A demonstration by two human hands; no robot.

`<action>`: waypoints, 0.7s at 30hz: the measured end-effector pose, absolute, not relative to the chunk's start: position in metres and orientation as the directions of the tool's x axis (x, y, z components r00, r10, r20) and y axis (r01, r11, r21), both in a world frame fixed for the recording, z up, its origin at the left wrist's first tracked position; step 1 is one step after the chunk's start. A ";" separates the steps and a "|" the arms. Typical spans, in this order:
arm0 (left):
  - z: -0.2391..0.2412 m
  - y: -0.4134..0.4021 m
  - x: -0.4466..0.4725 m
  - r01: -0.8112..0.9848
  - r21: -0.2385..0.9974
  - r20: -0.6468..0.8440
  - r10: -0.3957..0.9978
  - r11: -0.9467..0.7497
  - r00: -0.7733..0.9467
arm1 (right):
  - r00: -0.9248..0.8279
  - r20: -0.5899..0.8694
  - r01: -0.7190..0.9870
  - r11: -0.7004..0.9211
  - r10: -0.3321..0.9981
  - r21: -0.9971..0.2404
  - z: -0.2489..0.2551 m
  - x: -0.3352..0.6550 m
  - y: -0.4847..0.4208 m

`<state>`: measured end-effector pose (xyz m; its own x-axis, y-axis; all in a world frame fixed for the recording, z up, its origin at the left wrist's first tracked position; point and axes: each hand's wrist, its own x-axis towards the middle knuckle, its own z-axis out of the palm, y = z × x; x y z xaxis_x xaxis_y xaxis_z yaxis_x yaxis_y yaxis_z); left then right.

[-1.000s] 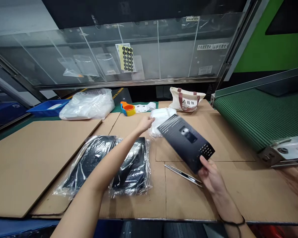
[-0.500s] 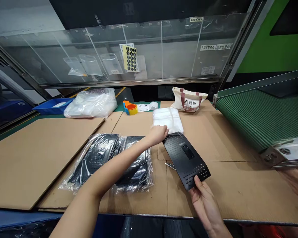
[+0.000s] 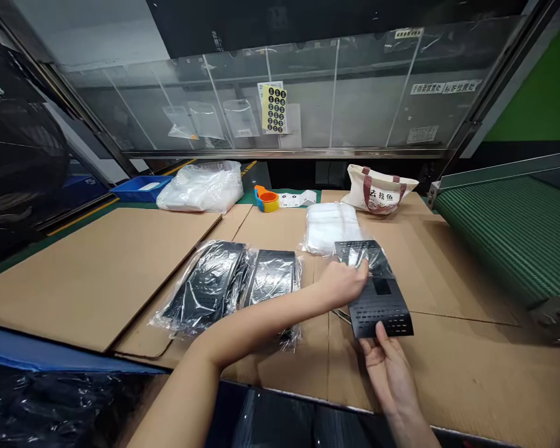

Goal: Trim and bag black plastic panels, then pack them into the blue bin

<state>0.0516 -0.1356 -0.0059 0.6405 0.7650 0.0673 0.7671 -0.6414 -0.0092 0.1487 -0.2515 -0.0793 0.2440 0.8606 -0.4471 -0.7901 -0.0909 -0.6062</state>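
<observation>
A thin black slotted panel (image 3: 378, 317) lies tilted in my right hand (image 3: 392, 373), thumb on top of its near end and fingers beneath. Over its far half sits a clear plastic bag (image 3: 380, 258). My left hand (image 3: 345, 283) is closed in a pinch on the bag's edge, above the panel's middle. Just beyond stands a stack of white plastic bags (image 3: 331, 227). To the left lie two bagged black panels, one farther left (image 3: 208, 280) and one (image 3: 273, 274) partly hidden by my left forearm. A slim metal tool (image 3: 343, 316) shows beside the held panel, mostly covered.
Cardboard (image 3: 448, 373) covers the table, with a raised cardboard sheet (image 3: 98, 267) at left. Along the back are a blue tray (image 3: 137, 193), a bulky plastic bundle (image 3: 203, 186), a tape roll (image 3: 267, 200) and a cloth bag (image 3: 378, 190). A green conveyor (image 3: 499, 218) borders the right.
My left hand has drawn the clear bag toward me over the far half of the panel. The view has turned left, and a person's hand at the right edge is out of sight.
</observation>
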 end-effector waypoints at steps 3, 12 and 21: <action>-0.002 -0.154 0.056 0.730 -0.030 0.073 0.727 -0.682 0.682 | 0.204 -0.393 -0.720 -0.134 0.897 -0.681 -0.077 0.140 -0.250; 0.009 -0.216 0.035 0.601 -0.104 0.352 0.536 -0.792 0.767 | 0.317 -0.124 -0.489 0.050 0.940 -0.871 -0.066 0.132 -0.252; -0.021 -0.245 -0.003 0.821 0.240 0.267 0.848 -0.518 0.458 | 0.233 0.531 0.262 0.473 0.815 -0.841 -0.048 0.114 -0.251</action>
